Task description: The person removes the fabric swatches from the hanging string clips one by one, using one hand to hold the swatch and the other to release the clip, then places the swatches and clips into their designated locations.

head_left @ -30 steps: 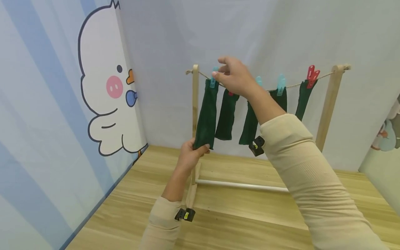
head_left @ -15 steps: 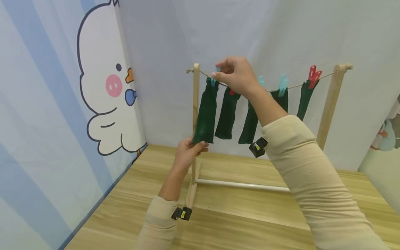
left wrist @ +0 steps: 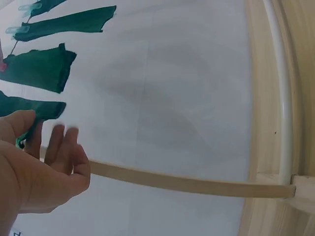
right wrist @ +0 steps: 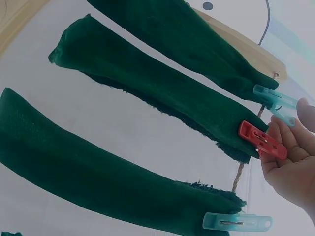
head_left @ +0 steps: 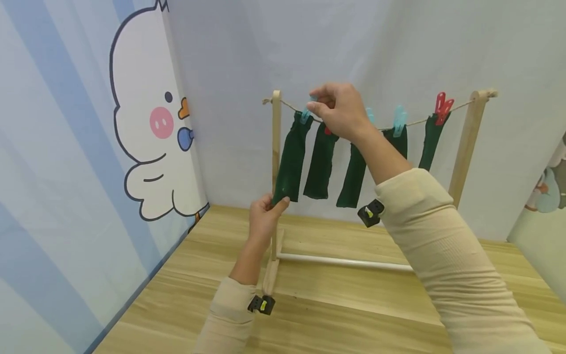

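Several dark green cloth strips hang from a rope; the leftmost cloth strip [head_left: 292,160] is at both my hands. My left hand [head_left: 263,216] pinches its lower end between thumb and fingers, the other fingers spread in the left wrist view. At its top edge sits a light blue clothespin [right wrist: 275,98]. My right hand [head_left: 344,112] has its thumb and fingertips on the handles of that clothespin. Beside these fingers, a red clothespin [right wrist: 262,139] holds the neighbouring cloth strip [right wrist: 162,88] on the rope; the head view mostly hides this clothespin behind the right hand.
A wooden stand with a left post [head_left: 276,147] and a right post [head_left: 466,142] carries the rope [head_left: 415,122]. Low down, a white bar [head_left: 345,260] spans it. Farther right are more blue clothespins and a red clothespin [head_left: 442,109]. A white backdrop hangs close behind.
The right fingers have closed in on the blue clothespin, which now tilts right. The strip's top has shifted slightly right. The left hand has risen slightly with its lower end.
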